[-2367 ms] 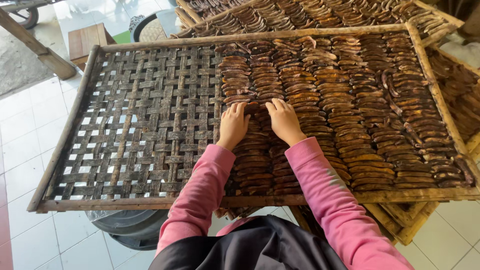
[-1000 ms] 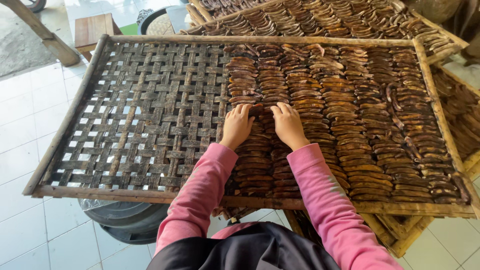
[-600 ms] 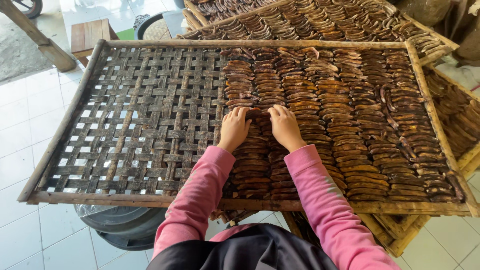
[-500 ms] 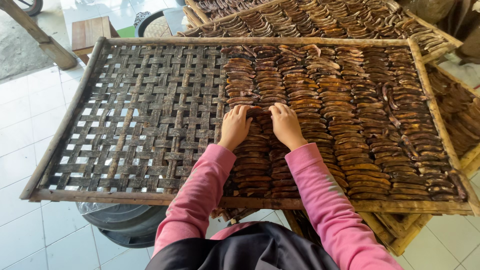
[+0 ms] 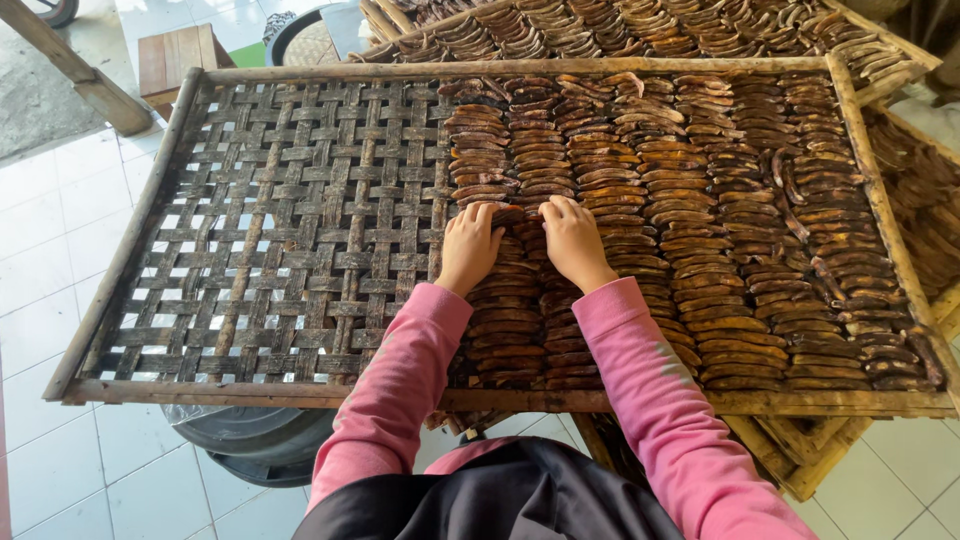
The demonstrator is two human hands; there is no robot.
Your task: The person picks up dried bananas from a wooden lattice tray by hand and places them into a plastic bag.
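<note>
A large woven bamboo tray (image 5: 290, 230) with a wooden frame lies in front of me. Its right half is covered with rows of dark brown dried banana slices (image 5: 720, 220); its left half is bare lattice. My left hand (image 5: 470, 245) rests palm down on the leftmost columns of slices, fingers together. My right hand (image 5: 573, 240) lies flat on the slices just beside it. Both arms wear pink sleeves. Whether a slice is pinched under either hand is hidden.
More trays of the same slices sit behind (image 5: 640, 25) and to the right (image 5: 925, 210), another frame below at the right. A dark round basin (image 5: 250, 440) stands under the tray. A small wooden stool (image 5: 178, 58) and a wooden post (image 5: 75, 70) are at the back left on white tiles.
The view has shifted slightly; both hands stay on the same columns of slices, barely moving.
</note>
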